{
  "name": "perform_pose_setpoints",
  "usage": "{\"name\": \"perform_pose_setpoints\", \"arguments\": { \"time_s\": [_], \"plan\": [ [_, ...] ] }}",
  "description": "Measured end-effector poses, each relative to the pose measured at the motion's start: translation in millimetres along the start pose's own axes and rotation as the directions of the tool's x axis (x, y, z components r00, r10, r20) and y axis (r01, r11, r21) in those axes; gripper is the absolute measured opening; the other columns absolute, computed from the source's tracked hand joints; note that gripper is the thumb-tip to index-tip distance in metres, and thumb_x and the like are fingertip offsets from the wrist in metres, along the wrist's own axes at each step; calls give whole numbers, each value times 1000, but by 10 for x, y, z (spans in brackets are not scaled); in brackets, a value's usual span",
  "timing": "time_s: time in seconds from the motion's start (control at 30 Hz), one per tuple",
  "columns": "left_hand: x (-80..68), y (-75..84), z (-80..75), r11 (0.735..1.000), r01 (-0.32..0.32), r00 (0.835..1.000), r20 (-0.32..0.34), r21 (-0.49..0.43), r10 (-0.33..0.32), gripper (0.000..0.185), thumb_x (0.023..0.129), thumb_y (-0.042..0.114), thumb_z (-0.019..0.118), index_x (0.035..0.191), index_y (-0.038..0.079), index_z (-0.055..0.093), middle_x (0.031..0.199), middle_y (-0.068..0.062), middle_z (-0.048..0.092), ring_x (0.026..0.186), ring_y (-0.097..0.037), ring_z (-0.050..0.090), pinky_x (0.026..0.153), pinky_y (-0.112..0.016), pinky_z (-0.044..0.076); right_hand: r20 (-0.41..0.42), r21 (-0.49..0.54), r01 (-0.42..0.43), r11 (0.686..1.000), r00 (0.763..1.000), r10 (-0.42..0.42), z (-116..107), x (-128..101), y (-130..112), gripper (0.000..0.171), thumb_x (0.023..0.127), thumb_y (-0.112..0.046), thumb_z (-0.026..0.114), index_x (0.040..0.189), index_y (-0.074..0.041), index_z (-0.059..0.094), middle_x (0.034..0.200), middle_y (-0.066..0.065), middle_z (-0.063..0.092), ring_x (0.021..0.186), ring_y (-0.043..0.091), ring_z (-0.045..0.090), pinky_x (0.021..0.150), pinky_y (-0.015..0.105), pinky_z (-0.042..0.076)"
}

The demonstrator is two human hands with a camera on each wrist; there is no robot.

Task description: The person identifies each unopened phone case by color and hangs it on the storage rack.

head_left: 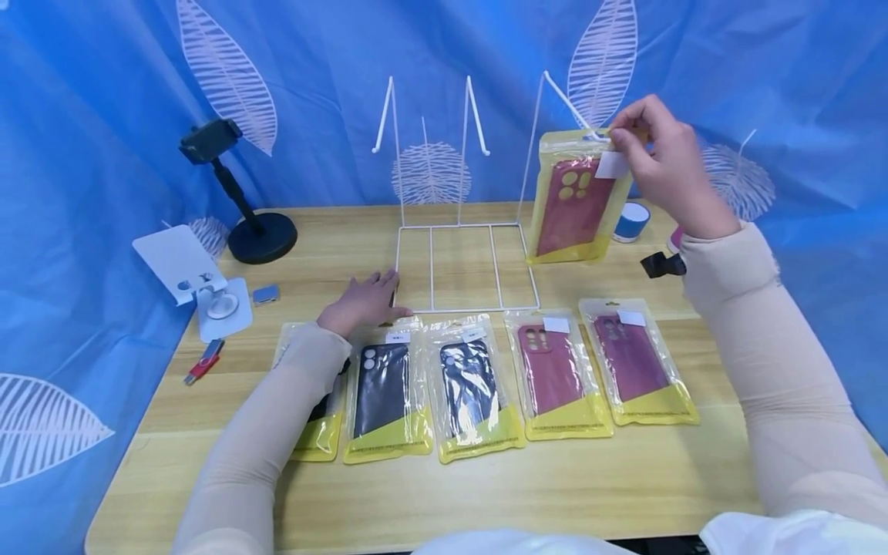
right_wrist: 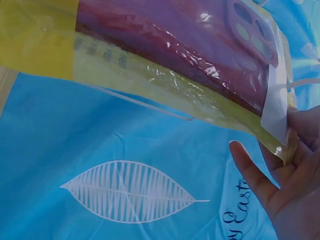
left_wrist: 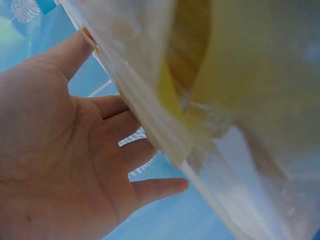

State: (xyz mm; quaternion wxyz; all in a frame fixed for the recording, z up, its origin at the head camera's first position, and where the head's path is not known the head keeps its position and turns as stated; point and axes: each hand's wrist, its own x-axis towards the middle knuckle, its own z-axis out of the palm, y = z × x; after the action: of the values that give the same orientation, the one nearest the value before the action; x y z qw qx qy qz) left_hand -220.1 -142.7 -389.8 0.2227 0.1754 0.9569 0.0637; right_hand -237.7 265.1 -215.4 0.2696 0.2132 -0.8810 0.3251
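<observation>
My right hand (head_left: pixel 648 150) pinches the top of a yellow bag holding a dark red phone case (head_left: pixel 574 199), at the tip of the rightmost hook (head_left: pixel 565 100) of a white wire rack (head_left: pixel 466 266). In the right wrist view the same red case bag (right_wrist: pixel 170 55) hangs above my fingers (right_wrist: pixel 280 185), with the white hook wire (right_wrist: pixel 302 83) at its top. My left hand (head_left: pixel 364 302) rests flat and open on the table by the rack's front left corner. In the left wrist view the left hand's palm (left_wrist: pixel 65 160) is spread beside a blurred yellow bag (left_wrist: pixel 210 100).
Several bagged phone cases lie in a row along the table's front: black ones (head_left: pixel 384 397) left, red ones (head_left: pixel 555 374) right. A black phone stand (head_left: pixel 239 193), a white stand (head_left: pixel 190 270), a red USB stick (head_left: pixel 203 362) and a blue roll (head_left: pixel 631 220) are around.
</observation>
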Motion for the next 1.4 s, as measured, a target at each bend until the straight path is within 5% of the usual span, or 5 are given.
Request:
{"name": "perform_pose_setpoints", "arguments": {
  "time_s": [0.3, 0.5, 0.97, 1.23, 1.4],
  "plan": [
    [-16, 38, 12, 1000, -4, 1000, 2, -14, 4, 89, 98, 56, 51, 159, 4, 11, 167, -15, 8, 153, -38, 10, 119, -67, 6, 50, -104, -125, 987, 990, 131, 201, 312, 218, 30, 106, -30, 45, 118, -5, 54, 103, -11, 58, 84, -4, 48, 76, 21, 38],
    [-11, 70, 51, 1000, -11, 1000, 4, -12, 11, 88, 98, 55, 51, 159, 4, 12, 167, -14, 8, 153, -39, 10, 119, -68, 8, 64, -145, -177, 974, 980, 187, 349, 564, 362, 36, 106, -33, 42, 123, -3, 53, 119, 12, 63, 101, 20, 56, 94, 40, 45],
    [-5, 65, 69, 999, -2, 1000, -8, -52, 2, 90, 97, 58, 51, 160, 7, 11, 168, -11, 7, 154, -37, 8, 113, -74, 17, 32, -165, -368, 915, 925, 378, 609, 946, 517, 44, 105, -43, 38, 135, -12, 51, 142, 7, 57, 128, 25, 54, 110, 37, 41],
    [-7, 23, 36, 998, 12, 1000, -19, -62, -13, 90, 97, 58, 52, 160, 8, 11, 168, -11, 6, 154, -36, 8, 115, -72, 16, -12, -122, -259, 958, 966, 259, 557, 786, 569, 59, 104, -32, 49, 156, -15, 28, 155, 6, 41, 143, 19, 38, 121, 28, 26],
    [-19, 32, -3, 998, 16, 1000, -8, -60, -17, 90, 97, 58, 52, 160, 8, 11, 168, -10, 5, 154, -37, 9, 115, -72, 16, 104, -167, -269, 948, 952, 288, 399, 385, 618, 69, 102, -26, 53, 159, -13, 18, 162, 11, 26, 150, 27, 25, 125, 42, 19]
  ]
}}
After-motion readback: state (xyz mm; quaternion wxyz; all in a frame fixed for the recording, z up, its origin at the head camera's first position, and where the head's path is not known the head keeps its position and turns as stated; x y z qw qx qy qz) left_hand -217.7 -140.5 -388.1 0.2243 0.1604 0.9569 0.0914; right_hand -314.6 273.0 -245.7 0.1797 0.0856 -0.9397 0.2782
